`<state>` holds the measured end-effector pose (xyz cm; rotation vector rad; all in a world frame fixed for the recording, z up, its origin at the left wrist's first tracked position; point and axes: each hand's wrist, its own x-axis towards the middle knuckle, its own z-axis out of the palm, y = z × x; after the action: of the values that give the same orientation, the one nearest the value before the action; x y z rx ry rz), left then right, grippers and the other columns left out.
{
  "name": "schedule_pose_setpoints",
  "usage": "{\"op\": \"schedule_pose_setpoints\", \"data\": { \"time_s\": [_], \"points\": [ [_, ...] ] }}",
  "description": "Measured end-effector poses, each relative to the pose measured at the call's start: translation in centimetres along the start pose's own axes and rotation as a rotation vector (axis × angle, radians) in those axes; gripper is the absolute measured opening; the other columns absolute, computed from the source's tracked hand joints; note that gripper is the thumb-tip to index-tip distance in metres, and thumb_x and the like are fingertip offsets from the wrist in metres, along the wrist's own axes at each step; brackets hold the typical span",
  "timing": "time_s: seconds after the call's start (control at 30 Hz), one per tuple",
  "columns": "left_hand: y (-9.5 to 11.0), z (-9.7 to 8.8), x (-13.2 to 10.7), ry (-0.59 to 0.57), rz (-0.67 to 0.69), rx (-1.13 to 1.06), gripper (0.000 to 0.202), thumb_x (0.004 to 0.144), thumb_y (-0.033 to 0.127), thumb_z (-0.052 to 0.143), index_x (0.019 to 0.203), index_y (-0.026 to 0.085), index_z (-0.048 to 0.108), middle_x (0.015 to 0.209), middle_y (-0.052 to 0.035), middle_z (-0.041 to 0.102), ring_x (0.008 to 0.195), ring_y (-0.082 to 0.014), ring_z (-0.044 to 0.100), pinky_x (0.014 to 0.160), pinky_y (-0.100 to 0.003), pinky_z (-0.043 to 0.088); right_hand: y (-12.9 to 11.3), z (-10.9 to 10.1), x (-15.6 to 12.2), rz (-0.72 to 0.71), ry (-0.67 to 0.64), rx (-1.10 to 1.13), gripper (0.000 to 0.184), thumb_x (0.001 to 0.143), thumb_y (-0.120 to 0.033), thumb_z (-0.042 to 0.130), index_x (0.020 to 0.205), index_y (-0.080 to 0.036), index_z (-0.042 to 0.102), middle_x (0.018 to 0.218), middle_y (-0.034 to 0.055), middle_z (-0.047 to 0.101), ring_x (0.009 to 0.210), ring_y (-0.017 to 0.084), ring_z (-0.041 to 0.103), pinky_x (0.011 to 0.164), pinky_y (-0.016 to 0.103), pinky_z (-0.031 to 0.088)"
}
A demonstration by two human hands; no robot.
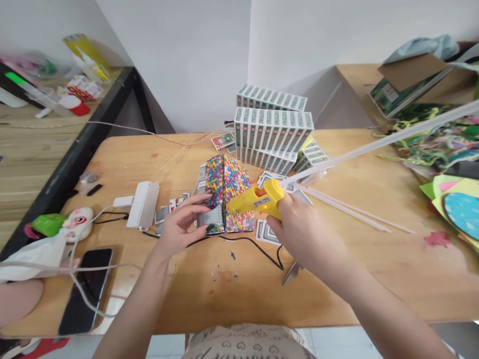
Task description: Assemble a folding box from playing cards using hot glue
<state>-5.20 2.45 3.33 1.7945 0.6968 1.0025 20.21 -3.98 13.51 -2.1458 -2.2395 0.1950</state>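
Observation:
In the middle of the table stands a folded, tent-like piece covered in a bright multicoloured pattern (237,187), with a ridge running away from me. My left hand (181,224) is at its left side, thumb and fingers on a grey-backed playing card (210,217) that lies against the near left face. My right hand (299,224) is wrapped round a yellow hot glue gun (258,199), a small orange light glowing on its body. Its nozzle points left, close to the ridge and the card. A long translucent glue stick (374,142) sticks out behind it. My right hand hides the gun's handle.
Stacked card boxes (273,129) rise behind the piece. Loose cards (267,232) lie either side. Spare glue sticks (348,209) and a metal blade (291,273) are at right. A white power strip (143,204), cables and a phone (88,289) lie left.

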Motion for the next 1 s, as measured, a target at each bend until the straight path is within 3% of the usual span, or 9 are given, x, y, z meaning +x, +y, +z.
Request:
{"op": "schedule_pose_setpoints", "data": {
  "time_s": [1.0],
  "points": [
    [0.1,0.3,0.3,0.026,-0.03,0.019,0.026,0.075,0.021,0.073,0.101,0.022,0.069,0.128,-0.0156,0.059,0.125,-0.029,0.053,0.089,-0.039,0.054,1.1,0.0,-0.7,-0.036,-0.035,0.092,0.008,0.084,-0.017,0.043,0.086,-0.017,0.051,0.072,0.0067,0.059,0.06,0.019,0.056,0.05,0.027,0.035]
  ]
}}
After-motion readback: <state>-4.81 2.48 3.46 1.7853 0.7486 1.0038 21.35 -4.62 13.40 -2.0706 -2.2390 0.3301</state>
